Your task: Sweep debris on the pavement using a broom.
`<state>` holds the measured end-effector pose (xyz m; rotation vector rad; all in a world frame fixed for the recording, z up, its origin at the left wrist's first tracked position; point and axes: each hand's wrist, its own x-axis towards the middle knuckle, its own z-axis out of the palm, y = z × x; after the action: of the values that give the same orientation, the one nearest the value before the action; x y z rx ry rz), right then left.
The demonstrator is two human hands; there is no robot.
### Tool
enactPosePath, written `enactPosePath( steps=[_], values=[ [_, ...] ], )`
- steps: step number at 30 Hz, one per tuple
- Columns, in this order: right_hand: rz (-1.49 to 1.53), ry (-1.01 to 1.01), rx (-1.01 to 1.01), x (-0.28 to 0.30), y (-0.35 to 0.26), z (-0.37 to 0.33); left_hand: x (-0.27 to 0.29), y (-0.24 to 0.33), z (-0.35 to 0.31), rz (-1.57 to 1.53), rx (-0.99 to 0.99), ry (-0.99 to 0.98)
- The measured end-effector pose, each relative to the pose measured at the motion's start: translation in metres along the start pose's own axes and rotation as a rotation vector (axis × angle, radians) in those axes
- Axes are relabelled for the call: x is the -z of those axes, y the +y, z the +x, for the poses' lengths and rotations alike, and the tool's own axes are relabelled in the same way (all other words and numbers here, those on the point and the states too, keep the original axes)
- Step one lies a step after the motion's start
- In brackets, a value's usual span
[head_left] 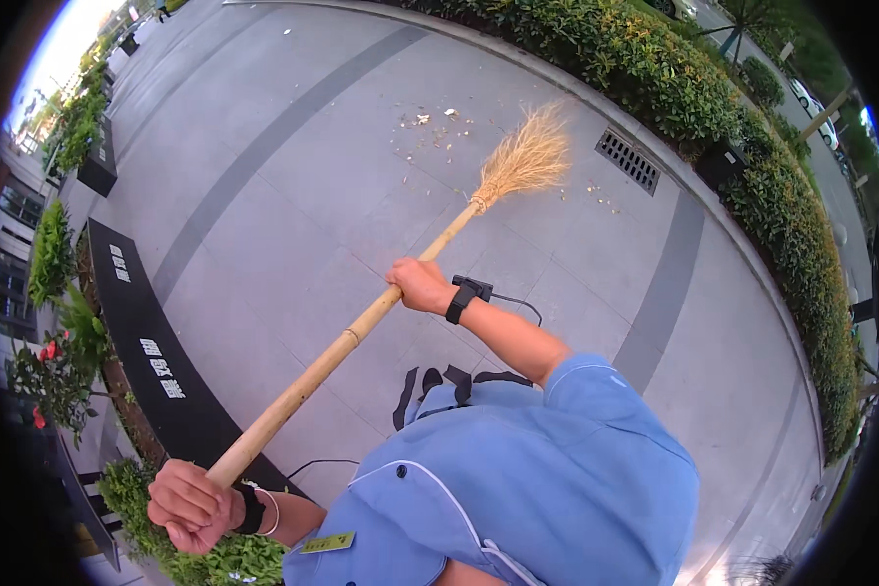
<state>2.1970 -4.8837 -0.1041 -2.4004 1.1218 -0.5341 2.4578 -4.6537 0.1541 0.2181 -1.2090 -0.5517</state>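
A long broom (327, 357) with a bamboo handle and a head of straw-coloured bristles slants from lower left to upper right across my front. My left hand (191, 504) is closed round the handle's near end, at the lower left. Farther up the handle, my right hand (421, 284) grips it with a dark device strapped at the wrist. The bristles (529, 156) fan out over the grey paving. To their left lie scattered pale bits of litter (438, 122), and a few smaller crumbs (601, 198) lie to their right.
A drain grate (627, 161) is set in the paving near the kerb, with a hedge (645, 73) behind it. On the left stands a long black planter (151, 342) with plants and red flowers. A second black planter (98, 161) stands farther off.
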Motion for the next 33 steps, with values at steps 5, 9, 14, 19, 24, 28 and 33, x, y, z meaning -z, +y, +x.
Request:
enactPosePath(
  steps=[5, 9, 14, 19, 24, 28, 33],
  values=[
    [-0.139, -0.128, -0.246, 0.012, 0.080, -0.067, 0.022, -0.119, 0.010, -0.578, 0.377, -0.266],
    [-0.230, -0.156, -0.524, 0.029, 0.156, -0.152, -0.022, -0.233, 0.010, -0.922, 0.627, -0.500],
    [-0.098, 0.002, -0.841, 0.054, 0.242, -0.241, -0.109, -0.340, -0.010, -0.807, 0.884, -0.654],
    [-0.153, 0.347, -0.792, 0.023, 0.307, -0.306, -0.219, -0.439, -0.055, -0.734, 1.258, -0.725],
    [-0.133, 0.788, -0.817, 0.026, 0.357, -0.284, -0.249, -0.507, -0.021, -0.746, 1.257, -0.624],
    [-0.091, 0.359, -0.842, 0.054, 0.397, -0.210, -0.217, -0.513, 0.003, -0.687, 1.101, -0.383],
    [-0.007, 0.093, -0.644, 0.018, 0.381, -0.103, -0.142, -0.468, 0.035, -0.447, 0.950, -0.127]
  ],
)
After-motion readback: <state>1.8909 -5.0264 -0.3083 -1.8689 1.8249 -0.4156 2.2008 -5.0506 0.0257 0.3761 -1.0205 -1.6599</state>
